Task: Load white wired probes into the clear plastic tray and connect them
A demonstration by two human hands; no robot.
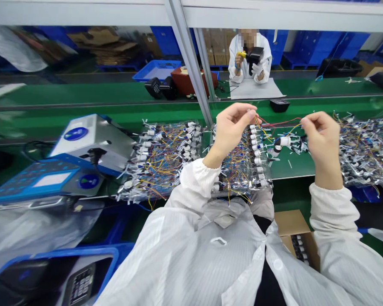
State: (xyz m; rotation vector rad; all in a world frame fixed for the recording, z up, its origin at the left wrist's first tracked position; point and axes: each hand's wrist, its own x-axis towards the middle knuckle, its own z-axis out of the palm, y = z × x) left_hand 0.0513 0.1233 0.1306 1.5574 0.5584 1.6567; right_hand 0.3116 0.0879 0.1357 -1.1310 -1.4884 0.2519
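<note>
My left hand is raised above a tray of parts, its fingertips pinched on thin red and yellow wires. The red wire runs across to my right hand, whose thumb and fingers are closed on the wires' other end. Just left of my right hand is a small white-and-black part with wires; whether it hangs or rests on something I cannot tell. Under my left hand a clear plastic tray holds rows of similar white-capped parts and tangled coloured wires.
Another wired-parts tray lies to the left, with more wired parts at right. A grey-and-blue machine stands far left. Below are an open carton and a blue bin. Across the bench a co-worker holds a black device.
</note>
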